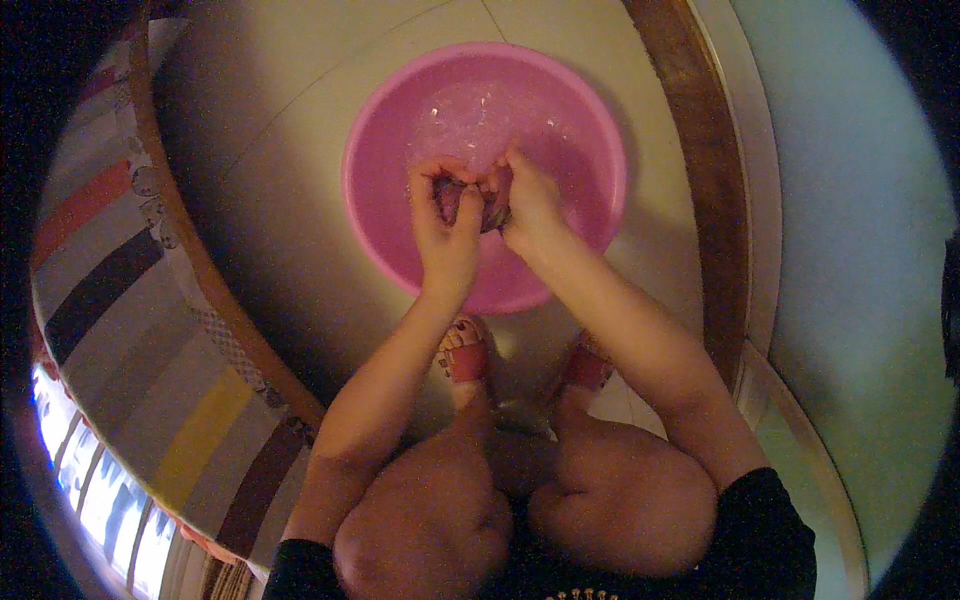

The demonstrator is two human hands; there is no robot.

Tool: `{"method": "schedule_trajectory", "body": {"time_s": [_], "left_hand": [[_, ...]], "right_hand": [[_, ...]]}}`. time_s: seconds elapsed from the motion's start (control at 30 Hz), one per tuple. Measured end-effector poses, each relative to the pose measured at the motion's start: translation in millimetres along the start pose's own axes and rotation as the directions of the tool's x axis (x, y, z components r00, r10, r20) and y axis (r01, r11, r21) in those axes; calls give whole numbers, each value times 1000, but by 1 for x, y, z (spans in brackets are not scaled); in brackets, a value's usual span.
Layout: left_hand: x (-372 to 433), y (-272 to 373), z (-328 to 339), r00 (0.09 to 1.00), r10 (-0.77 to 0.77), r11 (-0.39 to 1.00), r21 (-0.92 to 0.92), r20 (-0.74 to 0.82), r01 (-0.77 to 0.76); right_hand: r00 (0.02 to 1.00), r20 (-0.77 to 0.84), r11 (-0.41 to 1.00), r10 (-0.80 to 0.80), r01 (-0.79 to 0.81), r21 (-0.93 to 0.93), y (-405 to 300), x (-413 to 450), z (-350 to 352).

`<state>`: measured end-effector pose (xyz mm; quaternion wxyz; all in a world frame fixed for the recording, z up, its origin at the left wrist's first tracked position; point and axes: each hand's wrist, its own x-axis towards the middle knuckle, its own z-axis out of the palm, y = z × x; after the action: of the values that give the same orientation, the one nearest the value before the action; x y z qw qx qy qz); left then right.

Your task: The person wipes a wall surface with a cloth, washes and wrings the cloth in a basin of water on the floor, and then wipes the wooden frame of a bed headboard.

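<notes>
A round pink plastic basin [375, 247] stands on the floor in front of my feet, with clear water [480, 124] glinting and slightly foamy in its far half. My left hand [448, 232] and my right hand [534, 196] meet above the basin's middle. Between them they grip a small, dark, crumpled item [495, 216], perhaps wet cloth. Fingers cover much of it, so its exact kind cannot be told. The left thumb lies across its near side, while the right fingers curl around its right end.
Pale floor tiles [300, 67] surround the basin. To the left runs a bed with a striped cover [142, 330] and a wooden edge [217, 315]. A brown baseboard [697, 142] and a pale wall [847, 187] border the right. My feet in red slippers [470, 364] are near the basin's rim.
</notes>
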<state>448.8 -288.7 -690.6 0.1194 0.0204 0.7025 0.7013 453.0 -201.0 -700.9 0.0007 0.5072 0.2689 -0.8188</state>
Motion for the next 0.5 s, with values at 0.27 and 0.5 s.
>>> {"method": "schedule_trajectory", "body": {"time_s": [0.27,0.5], "left_hand": [[4,-8,4,959,124,952,243,254,-187],[3,-22,-17,921,118,869,410,372,-277]], "right_hand": [[986,-65,988,152,-153,-23,12,59,-32],[960,3,948,280,-276,160,3,3,-7]]}}
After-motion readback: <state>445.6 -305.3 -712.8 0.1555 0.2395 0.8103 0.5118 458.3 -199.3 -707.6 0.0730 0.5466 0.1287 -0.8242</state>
